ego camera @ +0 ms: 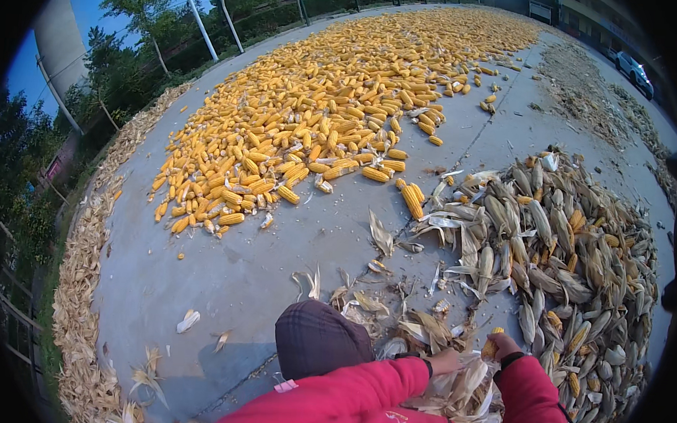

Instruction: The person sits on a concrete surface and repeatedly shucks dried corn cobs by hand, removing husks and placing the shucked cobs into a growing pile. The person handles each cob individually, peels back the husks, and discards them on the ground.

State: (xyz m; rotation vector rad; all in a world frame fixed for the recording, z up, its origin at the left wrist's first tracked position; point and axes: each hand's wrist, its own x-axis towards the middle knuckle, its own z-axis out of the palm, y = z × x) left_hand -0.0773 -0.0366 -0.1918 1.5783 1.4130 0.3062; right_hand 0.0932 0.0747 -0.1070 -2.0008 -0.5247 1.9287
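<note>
My right hand (505,345) is closed around a yellow corn cob (489,350), whose bare kernels show at the fingers. Just left of it, my left hand (446,361) is at the dry husks (467,385); its fingertips are partly hidden, so whether it grips a husk is unclear. Loose husks lie under and around both hands. Close by on the right rises a heap of unhusked corn ears (565,269), dull and papery, with some yellow kernels showing through.
Husked yellow cobs (320,118) spread far across the concrete ground (242,287). A few cobs (411,200) lie between that spread and the heap. Dark plaid cloth (323,340) bulges left of my arms. Husks (84,290) line the left edge. A car (634,73) stands far right.
</note>
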